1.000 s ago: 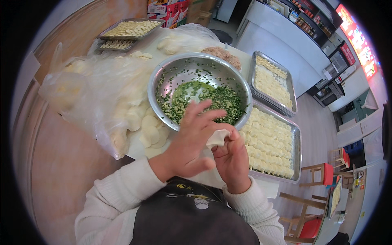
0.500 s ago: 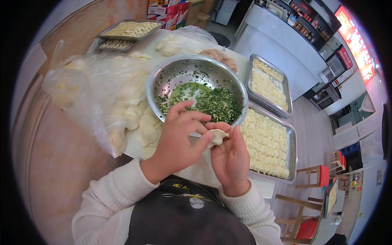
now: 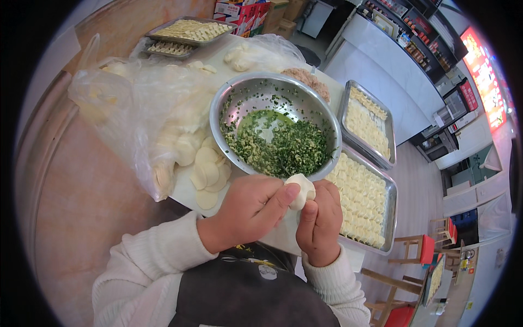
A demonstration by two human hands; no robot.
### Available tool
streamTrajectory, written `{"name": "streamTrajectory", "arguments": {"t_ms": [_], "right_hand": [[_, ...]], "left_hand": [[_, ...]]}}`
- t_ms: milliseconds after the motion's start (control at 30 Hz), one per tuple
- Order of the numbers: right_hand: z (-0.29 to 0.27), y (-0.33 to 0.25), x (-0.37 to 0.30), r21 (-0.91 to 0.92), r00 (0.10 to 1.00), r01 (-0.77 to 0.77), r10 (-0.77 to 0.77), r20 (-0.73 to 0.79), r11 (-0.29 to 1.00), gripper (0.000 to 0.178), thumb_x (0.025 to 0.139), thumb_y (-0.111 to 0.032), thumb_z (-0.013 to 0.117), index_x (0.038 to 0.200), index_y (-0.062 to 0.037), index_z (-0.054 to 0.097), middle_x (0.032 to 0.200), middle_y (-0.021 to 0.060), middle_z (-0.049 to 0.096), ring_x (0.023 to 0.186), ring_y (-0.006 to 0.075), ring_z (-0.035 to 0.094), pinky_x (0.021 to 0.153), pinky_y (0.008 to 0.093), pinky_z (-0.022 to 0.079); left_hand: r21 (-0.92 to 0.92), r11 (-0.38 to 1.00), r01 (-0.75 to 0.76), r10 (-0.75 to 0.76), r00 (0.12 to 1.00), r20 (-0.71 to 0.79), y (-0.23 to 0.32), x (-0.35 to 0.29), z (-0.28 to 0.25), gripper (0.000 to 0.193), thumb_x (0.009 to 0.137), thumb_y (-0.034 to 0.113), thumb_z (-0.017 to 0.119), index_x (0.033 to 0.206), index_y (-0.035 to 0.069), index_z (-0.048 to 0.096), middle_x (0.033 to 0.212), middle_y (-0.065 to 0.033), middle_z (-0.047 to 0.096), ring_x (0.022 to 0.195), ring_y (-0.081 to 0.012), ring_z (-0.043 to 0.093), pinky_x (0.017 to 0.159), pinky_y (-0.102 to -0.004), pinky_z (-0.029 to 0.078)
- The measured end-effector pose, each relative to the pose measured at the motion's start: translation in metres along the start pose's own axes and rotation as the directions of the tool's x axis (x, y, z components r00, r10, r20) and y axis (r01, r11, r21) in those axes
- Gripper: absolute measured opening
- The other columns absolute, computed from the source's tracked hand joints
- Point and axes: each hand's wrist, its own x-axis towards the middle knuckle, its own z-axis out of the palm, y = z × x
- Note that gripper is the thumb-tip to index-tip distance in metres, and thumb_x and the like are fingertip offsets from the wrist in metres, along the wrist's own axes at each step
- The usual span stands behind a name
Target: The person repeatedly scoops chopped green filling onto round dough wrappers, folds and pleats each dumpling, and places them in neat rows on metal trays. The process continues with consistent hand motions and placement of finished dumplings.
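A pale dumpling (image 3: 301,191) sits pinched between both hands just in front of the steel bowl (image 3: 234,103), its edge seemingly nearly sealed; the left hand (image 3: 251,210) presses it with the thumb, the right hand (image 3: 320,222) grips it from below; green chopped filling (image 3: 286,148) remains plentiful; round wrappers (image 3: 206,169) wait on the tabletop (image 3: 188,191); the near tray (image 3: 388,191) looks almost full, so much is done, more is left.

The left hand (image 3: 248,210), a second ago spread over the near rim of the steel bowl (image 3: 239,101), has drawn back toward six o'clock. Its fingers have curled in, thumb now pressed on the dumpling (image 3: 303,191), which the right hand (image 3: 320,220) has closed around.
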Motion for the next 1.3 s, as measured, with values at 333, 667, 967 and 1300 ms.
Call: {"name": "streamTrajectory", "arguments": {"t_ms": [333,667,967,1300], "right_hand": [[0.005,0.001,-0.005,0.149,0.982,0.107,-0.081,-0.174,0.983,0.035,0.1,-0.025,0.045,0.085,0.0053,0.056,0.08,0.0171,0.056,0.074,0.035,0.053,0.07,0.0436,0.045],[-0.003,0.01,-0.017,0.099,0.98,0.088,-0.069,-0.185,0.991,0.024,0.096,-0.027,0.054,0.095,-0.0032,0.056,0.09,0.0127,0.056,0.081,0.0306,0.054,0.074,0.0403,0.044],[-0.03,0.001,-0.015,0.177,0.988,-0.087,0.108,-0.113,0.98,0.014,0.089,-0.011,0.06,0.099,-0.0009,0.063,0.092,0.0153,0.062,0.082,0.0328,0.058,0.072,0.0389,0.047],[-0.089,0.076,-0.113,0.287,0.522,-0.822,0.852,0.035,0.492,0.019,0.094,-0.018,0.06,0.097,-0.0009,0.067,0.081,0.0042,0.067,0.071,0.0093,0.062,0.063,0.0252,0.049]], "left_hand": [[0.254,0.962,-0.105,0.059,0.982,0.182,0.009,0.006,-0.004,0.031,0.1,0.027,0.043,0.086,0.004,0.058,0.072,-0.0094,0.064,0.066,-0.0303,0.062,0.06,-0.039,0.046],[-0.304,0.938,0.165,-0.08,0.958,0.274,0.021,-0.001,0.011,0.042,0.088,0.019,0.068,0.121,0.001,0.05,0.104,-0.0095,0.066,0.09,-0.0161,0.064,0.078,-0.0282,0.053],[0.22,0.933,-0.284,0.242,0.949,0.201,0.004,0.008,0.029,0.052,0.084,0.015,0.07,0.129,0.003,0.047,0.108,-0.0152,0.061,0.086,-0.0232,0.065,0.073,-0.0317,0.052],[0.247,0.966,-0.077,-0.034,0.908,0.418,-0.01,0.017,0.053,0.055,0.081,0.01,0.073,0.128,0.0,0.047,0.074,-0.0058,0.061,0.065,-0.0151,0.055,0.063,-0.0271,0.046]]}}
